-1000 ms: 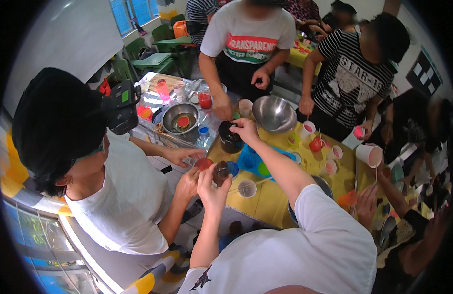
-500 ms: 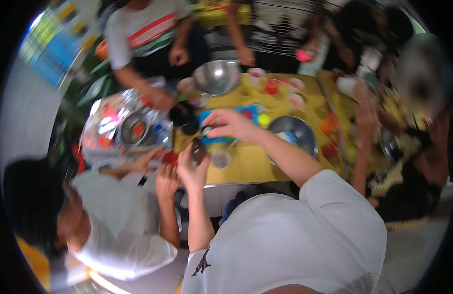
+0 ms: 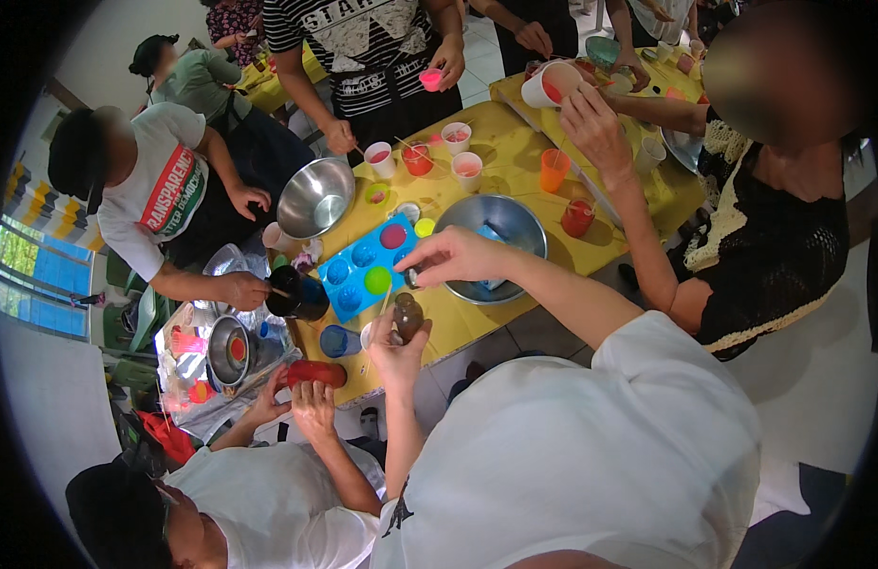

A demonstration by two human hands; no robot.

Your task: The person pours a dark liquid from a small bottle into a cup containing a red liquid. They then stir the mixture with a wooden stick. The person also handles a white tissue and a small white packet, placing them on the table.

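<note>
My left hand (image 3: 393,358) is closed around a small brownish, see-through bottle (image 3: 407,318), upright near the table's front edge. A thin wooden stick (image 3: 386,302) slants up beside that hand; whether the fingers hold it I cannot tell. Just above the bottle, my right hand (image 3: 448,256) pinches a small dark, shiny piece (image 3: 411,277) that looks like a bottle cap. Behind my hands lies a blue mould (image 3: 340,251) with round cavities, one filled bright green (image 3: 377,280) and one purple-pink (image 3: 393,236). A blue cup (image 3: 339,340) stands left of my left hand.
A steel bowl (image 3: 536,223) sits beneath my right forearm, another steel bowl (image 3: 334,174) farther back. Several cups of pink or red stuff, one a paper cup (image 3: 467,169), stand beyond. Co-workers crowd around, one touching a red container (image 3: 317,374), another gripping a black mug (image 3: 299,292).
My view has turned, so the table now slants and looks sharper. Both hands keep their hold. At the right, a co-worker's white cup appears tilted higher up.
</note>
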